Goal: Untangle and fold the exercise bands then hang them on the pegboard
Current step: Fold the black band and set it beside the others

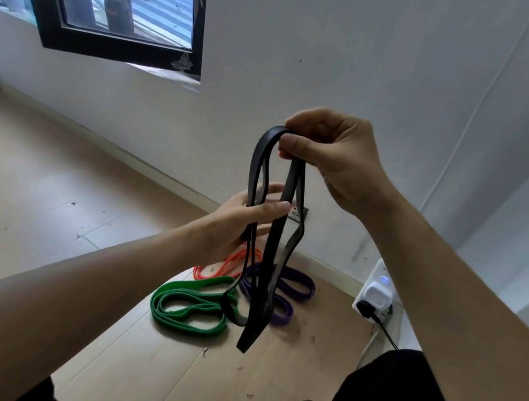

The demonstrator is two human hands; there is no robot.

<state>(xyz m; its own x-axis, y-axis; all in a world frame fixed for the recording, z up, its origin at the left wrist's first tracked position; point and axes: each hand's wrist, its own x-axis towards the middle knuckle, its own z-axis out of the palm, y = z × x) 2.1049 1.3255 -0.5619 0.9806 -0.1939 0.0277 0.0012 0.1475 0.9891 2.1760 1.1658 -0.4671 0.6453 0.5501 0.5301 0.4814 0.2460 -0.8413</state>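
Wooden floor (34,181) carries the green band (191,306), purple band (294,286) and orange band (221,268), well below your fingers. Your right hand (332,155) pinches the top fold of the black band (290,183) so its loops hang free. Lower, your left hand (246,221) holds the strands between thumb and straight fingers, probably to sort them.

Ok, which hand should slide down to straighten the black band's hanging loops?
Left. The right hand pinches the black band at its top, carrying it; the left hand holds the strands lower down, so it can slide.
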